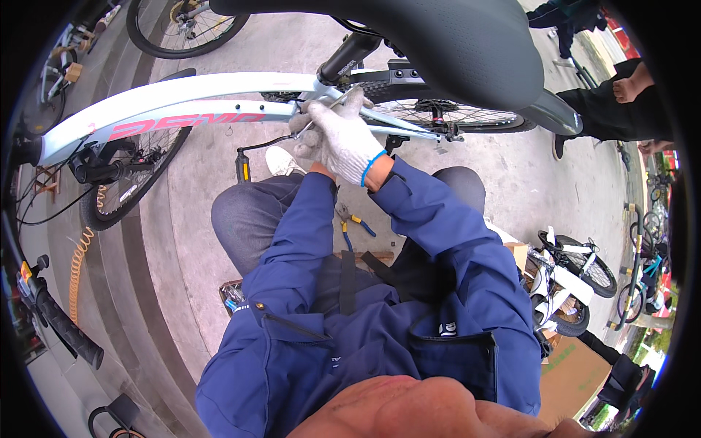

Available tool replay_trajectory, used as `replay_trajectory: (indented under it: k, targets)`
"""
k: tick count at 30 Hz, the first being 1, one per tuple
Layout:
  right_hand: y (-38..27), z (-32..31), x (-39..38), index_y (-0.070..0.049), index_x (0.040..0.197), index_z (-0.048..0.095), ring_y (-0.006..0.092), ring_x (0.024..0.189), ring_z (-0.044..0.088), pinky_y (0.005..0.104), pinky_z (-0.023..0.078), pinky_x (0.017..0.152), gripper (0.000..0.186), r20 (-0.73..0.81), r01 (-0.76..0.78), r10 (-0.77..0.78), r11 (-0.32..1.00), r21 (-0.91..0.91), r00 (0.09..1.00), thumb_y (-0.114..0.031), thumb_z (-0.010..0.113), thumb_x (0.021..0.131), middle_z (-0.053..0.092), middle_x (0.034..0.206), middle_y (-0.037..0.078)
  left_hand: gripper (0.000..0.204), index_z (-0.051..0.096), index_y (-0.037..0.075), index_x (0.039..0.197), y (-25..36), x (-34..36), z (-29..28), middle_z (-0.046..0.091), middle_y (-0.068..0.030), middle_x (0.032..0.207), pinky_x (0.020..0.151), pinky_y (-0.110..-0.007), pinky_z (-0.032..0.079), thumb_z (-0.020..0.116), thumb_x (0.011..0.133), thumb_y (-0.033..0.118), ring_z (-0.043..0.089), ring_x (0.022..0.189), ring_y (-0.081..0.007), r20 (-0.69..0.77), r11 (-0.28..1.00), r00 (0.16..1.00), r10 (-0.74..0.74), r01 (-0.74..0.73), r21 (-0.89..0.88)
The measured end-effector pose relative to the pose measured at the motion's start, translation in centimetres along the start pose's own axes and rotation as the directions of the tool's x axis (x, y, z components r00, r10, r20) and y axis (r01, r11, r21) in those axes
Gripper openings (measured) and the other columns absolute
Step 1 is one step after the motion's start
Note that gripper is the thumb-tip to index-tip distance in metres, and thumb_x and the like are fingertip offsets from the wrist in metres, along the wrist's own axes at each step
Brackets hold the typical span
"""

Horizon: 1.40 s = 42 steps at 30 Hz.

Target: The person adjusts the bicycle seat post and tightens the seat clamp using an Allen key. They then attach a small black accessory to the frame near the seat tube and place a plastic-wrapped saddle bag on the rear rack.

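A white and pale-blue bicycle frame with pink lettering stands across in front of me. Both my hands are at its lower seat tube, above the crank arm. My right hand, in a white knit glove with a blue cuff, has its fingers bent together near the tube; what they hold is too small to make out. Mostly hidden behind it is my left hand, also gloved, with its fingers curled close to the frame. The black saddle and seat post rise beyond. A black pedal with yellow reflector hangs from the crank.
Pliers with blue and yellow handles lie on the concrete between my legs. A tray of small parts sits by my left hip. An orange coiled hose hangs at left. At right are another person's legs, bicycles and a cardboard box.
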State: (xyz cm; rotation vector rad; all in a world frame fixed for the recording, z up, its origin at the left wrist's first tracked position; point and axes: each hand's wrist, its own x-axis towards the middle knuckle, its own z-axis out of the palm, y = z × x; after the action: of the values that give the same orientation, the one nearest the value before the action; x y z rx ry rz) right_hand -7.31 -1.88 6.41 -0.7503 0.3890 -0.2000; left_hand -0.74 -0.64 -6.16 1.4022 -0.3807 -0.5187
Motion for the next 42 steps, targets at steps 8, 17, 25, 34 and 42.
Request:
replay_trajectory:
  k: [8, 17, 25, 34, 42]
  targets:
    - [-3.6, -5.6, -2.3, -0.001, 0.119, 0.063, 0.0143, 0.065, 0.065, 0.0326, 0.061, 0.063, 0.034, 0.004, -0.106, 0.113, 0.943, -0.316, 0.994, -0.03, 0.048, 0.114, 0.069, 0.091, 0.009, 0.032, 0.076, 0.001, 0.096, 1.0, 1.4, 0.9, 0.075, -0.0065, 0.09, 0.066, -0.033, 0.056, 0.076, 0.1, 0.033, 0.07, 0.075, -0.0168, 0.155, 0.864, 0.978, -0.143, 0.2, -0.463]
    - [-6.1, -9.1, -1.3, -0.005, 0.112, 0.068, 0.0107, 0.06, 0.056, 0.0276, 0.048, 0.055, 0.042, 0.082, -0.031, 0.128, 0.702, -0.711, 0.988, -0.037, 0.041, 0.114, 0.063, 0.077, 0.003, 0.031, 0.074, -0.002, 0.097, 2.3, 1.7, 1.6, 0.075, -0.0087, 0.092, 0.068, -0.033, 0.058, 0.081, 0.096, 0.028, 0.071, 0.076, -0.0175, -0.064, 0.948, 0.985, -0.157, 0.133, -0.29]
    - [-6.8, -9.2, -1.3, -0.003, 0.116, 0.068, 0.0129, 0.064, 0.061, 0.029, 0.052, 0.057, 0.046, 0.106, 0.019, 0.133, 0.532, -0.846, 0.985, -0.039, 0.039, 0.115, 0.066, 0.079, 0.005, 0.029, 0.073, -0.001, 0.095, 2.5, 1.7, 1.8, 0.074, -0.0086, 0.087, 0.064, -0.034, 0.058, 0.082, 0.096, 0.026, 0.07, 0.072, -0.0174, -0.065, 0.937, 0.988, -0.139, 0.11, -0.332]
    - [-7.1, -9.9, -1.2, -0.002, 0.111, 0.066, 0.0136, 0.062, 0.061, 0.0308, 0.055, 0.058, 0.045, 0.112, 0.004, 0.151, 0.58, -0.815, 0.982, -0.038, 0.038, 0.114, 0.063, 0.077, 0.003, 0.034, 0.074, 0.003, 0.093, 2.8, 1.2, 1.1, 0.072, -0.0055, 0.079, 0.049, -0.031, 0.049, 0.082, 0.093, 0.036, 0.065, 0.061, -0.0145, -0.089, 0.991, 0.991, -0.096, 0.086, -0.107]
    - [-7.2, -9.7, -1.3, -0.003, 0.112, 0.066, 0.0135, 0.063, 0.062, 0.0303, 0.056, 0.06, 0.044, 0.166, 0.045, 0.158, 0.578, -0.815, 0.973, -0.038, 0.04, 0.113, 0.062, 0.077, 0.003, 0.04, 0.072, 0.004, 0.089, 2.9, 1.6, 2.2, 0.068, -0.0036, 0.072, 0.043, -0.031, 0.044, 0.082, 0.093, 0.043, 0.059, 0.051, -0.0136, -0.158, 0.983, 0.985, -0.072, 0.043, -0.18]
